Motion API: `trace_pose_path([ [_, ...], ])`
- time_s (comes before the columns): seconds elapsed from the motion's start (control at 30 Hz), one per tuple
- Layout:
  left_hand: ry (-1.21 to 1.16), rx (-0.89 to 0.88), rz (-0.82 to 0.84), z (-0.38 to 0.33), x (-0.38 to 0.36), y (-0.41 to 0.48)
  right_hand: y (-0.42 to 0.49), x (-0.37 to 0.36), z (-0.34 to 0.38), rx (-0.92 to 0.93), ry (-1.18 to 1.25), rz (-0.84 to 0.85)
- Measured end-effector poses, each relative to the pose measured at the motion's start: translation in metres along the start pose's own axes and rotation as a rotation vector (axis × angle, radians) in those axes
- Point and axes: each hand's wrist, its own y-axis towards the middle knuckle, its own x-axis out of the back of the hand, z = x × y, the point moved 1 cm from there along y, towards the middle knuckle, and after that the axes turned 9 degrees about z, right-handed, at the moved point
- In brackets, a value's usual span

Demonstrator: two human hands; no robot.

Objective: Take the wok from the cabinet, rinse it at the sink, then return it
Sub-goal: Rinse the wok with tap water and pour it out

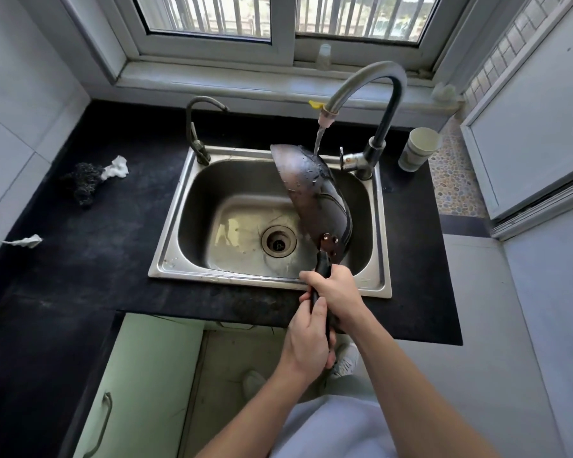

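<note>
A dark metal wok (313, 193) is tipped on its side over the steel sink (179, 226), its outer side wet with drops. Water runs from the tall curved faucet (371, 94) onto the wok's upper rim. The wok's black handle (323, 266) points toward me over the sink's front edge. My right hand (336, 294) grips the handle nearer the wok. My left hand (306, 342) grips the handle's end just below it. The cabinet door (139, 385) under the counter stands open.
A black counter (90, 246) surrounds the sink. A steel scourer (83, 183) and a white rag lie at the left. A smaller tap (196, 133) stands at the sink's back left. Stacked paper cups (417, 150) stand at the right, by a white door.
</note>
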Motion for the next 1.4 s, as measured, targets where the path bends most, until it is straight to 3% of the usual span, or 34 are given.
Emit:
trace_pose_path([
  [0.2,0.196,-0.004,-0.007,0.001,-0.002,0.004,0.000,0.007,-0.002,-0.015,0.130,0.035],
  [0.7,0.270,-0.004,0.040,0.000,0.002,-0.005,-0.010,0.005,-0.009,0.010,0.228,0.033],
  [0.87,0.133,0.064,0.028,-0.007,0.010,-0.008,-0.008,-0.006,-0.006,0.026,0.199,0.048],
  [1.0,-0.323,0.228,0.082,-0.020,0.015,-0.012,-0.004,-0.022,0.002,0.008,0.317,0.088],
  [1.1,-0.499,0.227,0.135,-0.026,0.024,-0.018,-0.001,-0.035,0.010,-0.015,0.419,0.116],
  [1.23,-0.560,0.156,0.091,-0.028,0.037,-0.017,0.001,-0.047,0.016,-0.058,0.463,0.178],
  [1.4,-0.411,0.095,-0.051,-0.027,0.038,-0.015,0.006,-0.053,0.026,-0.130,0.416,0.234],
])
